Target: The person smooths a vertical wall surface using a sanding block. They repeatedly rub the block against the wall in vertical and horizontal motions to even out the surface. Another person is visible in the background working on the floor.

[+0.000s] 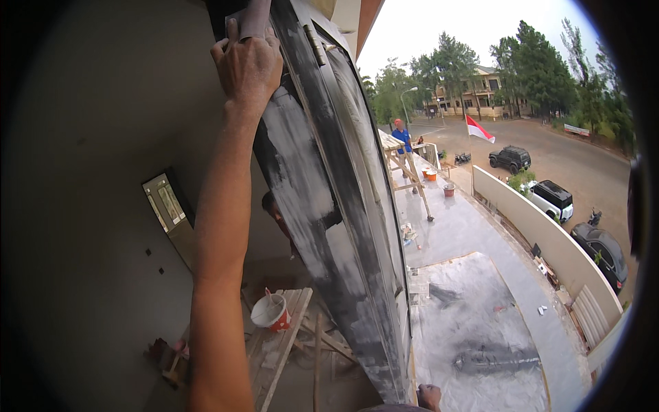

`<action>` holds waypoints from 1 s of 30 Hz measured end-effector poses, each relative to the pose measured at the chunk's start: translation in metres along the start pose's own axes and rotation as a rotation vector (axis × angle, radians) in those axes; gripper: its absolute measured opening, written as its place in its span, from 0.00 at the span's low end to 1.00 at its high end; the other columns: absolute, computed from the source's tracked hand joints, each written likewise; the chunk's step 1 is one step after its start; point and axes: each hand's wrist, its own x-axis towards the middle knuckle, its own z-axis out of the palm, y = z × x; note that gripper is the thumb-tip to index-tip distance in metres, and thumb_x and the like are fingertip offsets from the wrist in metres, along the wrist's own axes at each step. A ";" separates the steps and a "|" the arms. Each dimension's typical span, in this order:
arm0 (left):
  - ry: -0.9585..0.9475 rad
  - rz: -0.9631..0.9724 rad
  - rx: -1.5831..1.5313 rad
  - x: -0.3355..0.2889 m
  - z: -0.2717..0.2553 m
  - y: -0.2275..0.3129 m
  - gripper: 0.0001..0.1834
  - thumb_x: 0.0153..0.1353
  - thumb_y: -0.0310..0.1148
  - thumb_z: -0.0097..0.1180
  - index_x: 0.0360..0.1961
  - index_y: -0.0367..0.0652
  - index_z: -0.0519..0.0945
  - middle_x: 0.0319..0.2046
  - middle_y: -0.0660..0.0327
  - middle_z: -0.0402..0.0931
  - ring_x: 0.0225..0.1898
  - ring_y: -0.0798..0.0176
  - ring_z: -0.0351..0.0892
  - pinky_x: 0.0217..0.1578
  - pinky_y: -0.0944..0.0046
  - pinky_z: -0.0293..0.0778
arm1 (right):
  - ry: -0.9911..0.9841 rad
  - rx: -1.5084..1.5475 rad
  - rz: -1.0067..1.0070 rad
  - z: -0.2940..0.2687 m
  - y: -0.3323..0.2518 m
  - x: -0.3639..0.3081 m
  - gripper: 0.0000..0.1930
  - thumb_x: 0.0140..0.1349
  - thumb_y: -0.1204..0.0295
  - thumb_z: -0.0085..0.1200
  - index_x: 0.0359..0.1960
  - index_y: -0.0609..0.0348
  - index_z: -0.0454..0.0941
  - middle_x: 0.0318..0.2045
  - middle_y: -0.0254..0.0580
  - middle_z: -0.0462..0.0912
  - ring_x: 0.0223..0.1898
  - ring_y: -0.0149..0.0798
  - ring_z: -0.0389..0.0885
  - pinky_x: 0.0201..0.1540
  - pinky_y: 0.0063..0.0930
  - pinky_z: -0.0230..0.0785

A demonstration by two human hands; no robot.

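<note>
My left hand [250, 72], dusted with pale powder, reaches up to the top of a tall dark door or frame panel [302, 165]. Its fingers are bent round a flat, pale grey-pink piece [256, 19] pressed at the panel's face; whether it is a sanding sheet or a blade I cannot tell. Whitish filler streaks the black surface in broad patches. A metal hinge [315, 45] sits on the edge beside my hand. Low down, next to the panel's outer side, only part of my right hand [430, 397] shows, and its fingers are mostly hidden.
Inside stands a wooden trestle [278, 357] bearing a white-and-red bucket [271, 312]. Another person's head [272, 206] shows behind the panel. Outside, plastic sheeting [473, 323] covers the floor; a person in blue [403, 141] stands by a wooden scaffold [412, 172]. A low wall [542, 220] borders the terrace.
</note>
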 end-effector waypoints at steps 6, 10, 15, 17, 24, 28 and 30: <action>0.134 0.020 -0.075 0.009 -0.001 0.003 0.22 0.73 0.41 0.38 0.43 0.40 0.83 0.25 0.50 0.83 0.37 0.52 0.83 0.58 0.51 0.60 | -0.064 0.077 0.236 0.021 0.005 0.016 0.12 0.57 0.63 0.52 0.28 0.59 0.81 0.27 0.54 0.84 0.31 0.53 0.83 0.37 0.46 0.73; 0.060 0.023 -0.029 0.019 0.004 -0.004 0.28 0.73 0.43 0.36 0.32 0.35 0.84 0.25 0.48 0.83 0.37 0.52 0.84 0.59 0.51 0.59 | 0.033 -0.041 0.081 0.017 0.009 0.020 0.19 0.48 0.60 0.61 0.31 0.67 0.85 0.25 0.52 0.86 0.29 0.46 0.86 0.38 0.36 0.77; -0.196 -0.093 -0.015 0.006 -0.008 0.003 0.24 0.73 0.42 0.39 0.33 0.38 0.85 0.24 0.51 0.84 0.34 0.54 0.84 0.55 0.54 0.62 | 0.001 0.204 0.386 0.007 -0.026 0.003 0.17 0.49 0.62 0.60 0.30 0.67 0.84 0.26 0.54 0.85 0.30 0.48 0.86 0.38 0.37 0.76; 0.087 0.016 -0.017 -0.017 0.001 0.014 0.23 0.73 0.42 0.40 0.33 0.39 0.84 0.24 0.52 0.84 0.32 0.54 0.83 0.55 0.53 0.62 | 0.054 0.349 0.487 -0.007 -0.042 -0.001 0.15 0.50 0.62 0.60 0.30 0.65 0.84 0.26 0.53 0.85 0.30 0.49 0.86 0.38 0.37 0.76; -0.062 -0.114 -0.002 0.020 -0.007 0.004 0.21 0.69 0.39 0.45 0.31 0.36 0.84 0.29 0.42 0.82 0.44 0.43 0.80 0.54 0.48 0.64 | 0.022 0.113 0.322 0.013 -0.005 -0.005 0.14 0.51 0.64 0.59 0.28 0.65 0.83 0.24 0.51 0.84 0.26 0.44 0.84 0.37 0.37 0.76; 0.178 -0.053 -0.141 -0.034 -0.013 0.051 0.29 0.72 0.37 0.43 0.73 0.60 0.55 0.30 0.55 0.84 0.40 0.55 0.85 0.59 0.50 0.59 | 0.093 0.318 0.461 0.026 0.021 0.007 0.14 0.49 0.64 0.60 0.28 0.66 0.84 0.23 0.52 0.84 0.25 0.44 0.85 0.35 0.39 0.76; 0.050 -0.134 -0.077 -0.022 -0.018 0.032 0.17 0.71 0.40 0.42 0.55 0.45 0.71 0.29 0.49 0.83 0.39 0.48 0.84 0.57 0.49 0.61 | 0.098 0.143 0.376 0.015 0.012 0.000 0.15 0.49 0.64 0.60 0.29 0.66 0.84 0.22 0.51 0.84 0.25 0.44 0.84 0.35 0.39 0.76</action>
